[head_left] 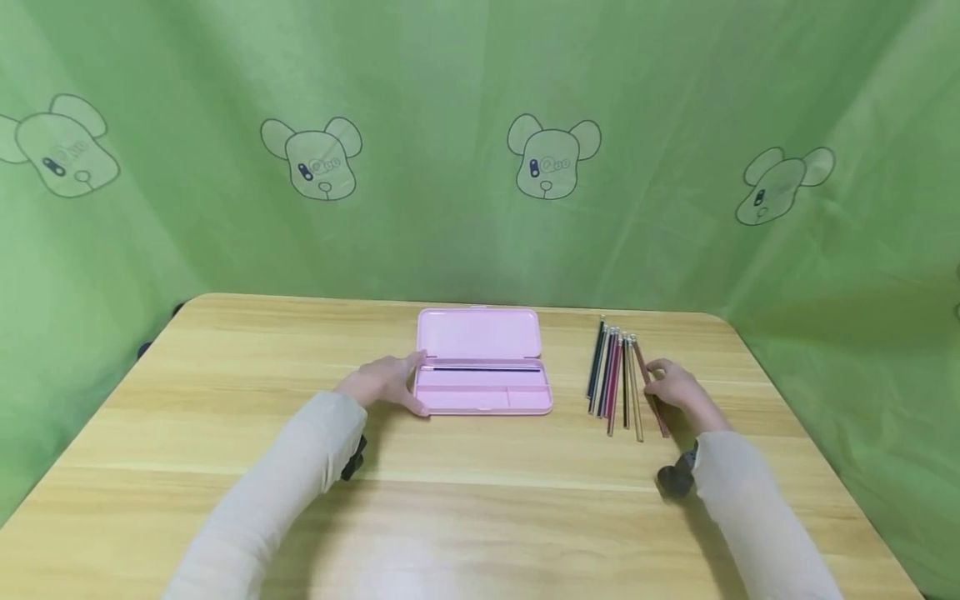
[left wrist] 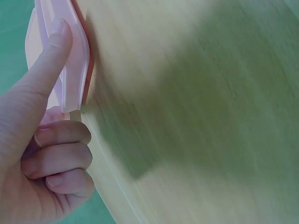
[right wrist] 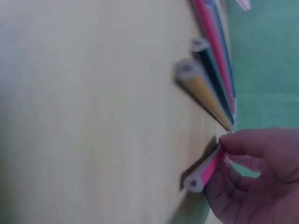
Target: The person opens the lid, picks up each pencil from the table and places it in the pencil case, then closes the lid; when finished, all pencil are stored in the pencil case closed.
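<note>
An open pink pencil case point(head_left: 483, 392) lies in the middle of the wooden table point(head_left: 480, 500) with one dark pencil point(head_left: 480, 368) inside it. My left hand point(head_left: 390, 382) holds the case's left end, thumb at the far corner and forefinger at the near one. In the left wrist view that forefinger point(left wrist: 49, 56) lies straight along the case's edge point(left wrist: 77, 60) while the other fingers are curled. To the right lies a row of several coloured pencils point(head_left: 611, 379). My right hand point(head_left: 663, 385) pinches the rightmost, reddish pencil point(head_left: 654, 404); in the right wrist view the fingertips point(right wrist: 231, 140) close on this pink-red pencil point(right wrist: 202, 176).
A green cloth with bear prints point(head_left: 553, 162) hangs behind and around the table. The other pencils point(right wrist: 205, 88) lie just beyond the pinched one. Bare wood point(left wrist: 196, 116) stretches in front of the case toward me.
</note>
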The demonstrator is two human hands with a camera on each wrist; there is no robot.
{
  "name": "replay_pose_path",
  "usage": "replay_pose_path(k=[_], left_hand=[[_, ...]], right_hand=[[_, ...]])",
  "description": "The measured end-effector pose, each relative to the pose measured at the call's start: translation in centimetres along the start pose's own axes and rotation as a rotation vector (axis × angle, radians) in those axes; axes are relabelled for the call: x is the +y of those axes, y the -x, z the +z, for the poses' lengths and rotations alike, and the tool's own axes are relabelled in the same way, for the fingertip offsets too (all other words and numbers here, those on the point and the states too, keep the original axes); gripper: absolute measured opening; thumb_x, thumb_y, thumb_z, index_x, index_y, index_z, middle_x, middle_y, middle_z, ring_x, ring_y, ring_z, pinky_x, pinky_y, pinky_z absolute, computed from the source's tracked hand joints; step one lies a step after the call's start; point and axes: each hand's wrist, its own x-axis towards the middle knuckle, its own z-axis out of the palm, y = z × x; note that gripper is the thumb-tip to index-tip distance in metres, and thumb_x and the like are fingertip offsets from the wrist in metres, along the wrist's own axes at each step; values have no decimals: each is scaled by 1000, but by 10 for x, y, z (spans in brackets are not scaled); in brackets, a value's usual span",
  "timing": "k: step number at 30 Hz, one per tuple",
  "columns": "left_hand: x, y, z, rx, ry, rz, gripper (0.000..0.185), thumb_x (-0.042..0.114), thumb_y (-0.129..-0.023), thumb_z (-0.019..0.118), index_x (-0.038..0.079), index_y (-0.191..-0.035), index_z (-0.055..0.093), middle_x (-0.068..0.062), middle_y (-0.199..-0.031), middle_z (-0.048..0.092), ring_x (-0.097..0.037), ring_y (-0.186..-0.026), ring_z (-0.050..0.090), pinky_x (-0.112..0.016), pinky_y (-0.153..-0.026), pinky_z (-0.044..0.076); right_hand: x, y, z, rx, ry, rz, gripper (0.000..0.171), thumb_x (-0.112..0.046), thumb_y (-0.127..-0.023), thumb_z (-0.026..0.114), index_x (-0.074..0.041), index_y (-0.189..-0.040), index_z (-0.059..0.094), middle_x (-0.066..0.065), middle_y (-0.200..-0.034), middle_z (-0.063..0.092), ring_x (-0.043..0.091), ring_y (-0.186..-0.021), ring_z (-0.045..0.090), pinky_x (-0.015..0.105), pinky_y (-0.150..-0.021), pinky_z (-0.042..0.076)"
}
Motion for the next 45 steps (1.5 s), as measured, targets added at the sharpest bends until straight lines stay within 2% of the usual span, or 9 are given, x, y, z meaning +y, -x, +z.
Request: replay_pose_path(k=[3,6,9,15,20,26,31,38,45], left_hand=[[0,-1,0,-2,6,1,109,48,-64,77,16,-147,13,-25,-139,36,-38,-125,39,-50,-102,35],[1,0,0,-4,9,4,109,47,-65,77,16,-147,13,-24,-140,36,-38,-126,38,-50,-102,34],[2,1,-1,-2,6,11,109,47,-65,77,15,-147,13,-25,-139,36,-38,-126,38,-50,-102,34],[0,2,-3,-4,-5,7,108,47,-66,76,14,-147,14,-26,-138,36,-39,-125,38,-50,-102,34],[1,0,-4,-7,6,19,109,46,-66,77,13,-147,13,-27,-139,35,-39,-126,37,-51,-102,33],[0,1,-2,-18,32,34,108,45,-67,76,12,-147,12,-26,-141,33,-39,-127,35,-51,-105,30],[-1,-1,-1,-7,24,37,109,46,-66,77,12,-147,12,-26,-140,34,-39,-126,37,-50,-103,32],[-2,0,0,-20,17,39,110,46,-65,77,12,-147,13,-27,-139,35,-39,-126,37,-50,-103,33],[-2,-2,-2,-22,26,28,111,45,-65,78,12,-147,12,-28,-139,34,-39,-126,36,-51,-103,33]], right_hand=[[1,-1,-5,-7,-135,28,54,-1,-86,47,16,-132,24,37,-108,49,26,-77,61,36,-75,53],[1,-3,-7,3,-209,21,54,-1,-88,47,14,-134,24,27,-98,55,12,-70,58,26,-67,52],[-4,-3,-7,23,-232,-22,53,-1,-88,46,11,-136,26,24,-97,56,11,-70,56,24,-64,51],[-29,-1,1,41,-213,-143,47,0,-89,46,9,-134,33,30,-102,53,17,-75,54,26,-64,49],[-50,-5,13,42,-199,-231,44,-2,-90,49,3,-133,41,25,-102,53,26,-84,52,31,-72,45],[-74,-15,32,64,-150,-398,37,3,-87,51,4,-123,52,27,-96,56,31,-81,53,28,-66,45],[-94,-18,47,16,-108,-476,33,2,-88,50,0,-121,56,24,-99,57,34,-91,54,32,-72,47],[-118,-15,74,-40,-4,-585,28,4,-86,50,1,-111,64,18,-102,64,26,-92,56,42,-85,47],[-134,-18,91,-42,70,-640,26,7,-84,52,0,-104,67,12,-86,62,17,-76,53,29,-72,48]])
